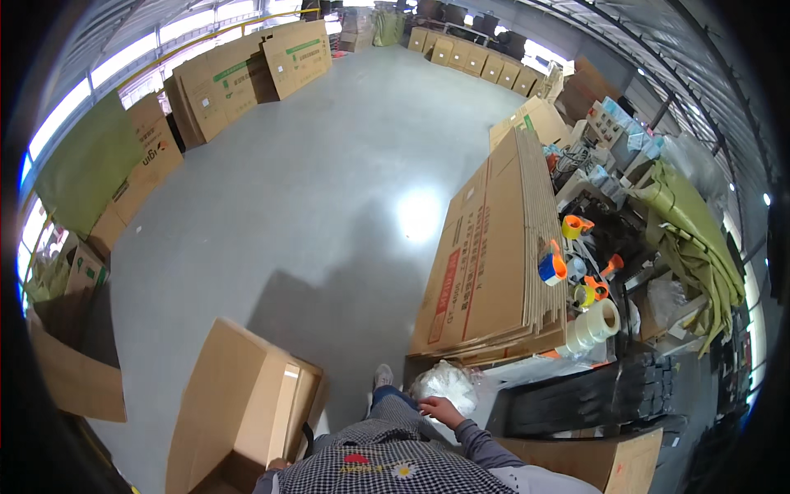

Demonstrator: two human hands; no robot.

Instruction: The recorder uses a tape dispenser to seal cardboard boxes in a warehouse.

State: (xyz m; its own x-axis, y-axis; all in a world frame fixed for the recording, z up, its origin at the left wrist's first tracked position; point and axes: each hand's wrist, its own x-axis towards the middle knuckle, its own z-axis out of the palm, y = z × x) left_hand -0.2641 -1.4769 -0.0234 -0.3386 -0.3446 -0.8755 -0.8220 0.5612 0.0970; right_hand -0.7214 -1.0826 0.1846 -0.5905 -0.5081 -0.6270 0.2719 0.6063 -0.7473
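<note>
At the lower edge, my left hand (278,464) is mostly hidden by my checked apron. Its fingers close on the near right edge of an open cardboard box (234,383), which stands tilted on my left. My right hand (443,410) is in front of me, right of my body, its fingers curled together with the tips pointing left. Whatever may be between them cannot be made out. Just beyond that hand lies a bunched white plastic bag (448,383), and whether the two touch is unclear.
A stack of flattened cartons (477,255) leans on my right. Beside it are tape dispensers (553,267), tape rolls (594,323) and dark bars (588,395). Another carton (625,461) stands at lower right. Large cartons (222,86) line the far left. Grey floor (329,165) runs between.
</note>
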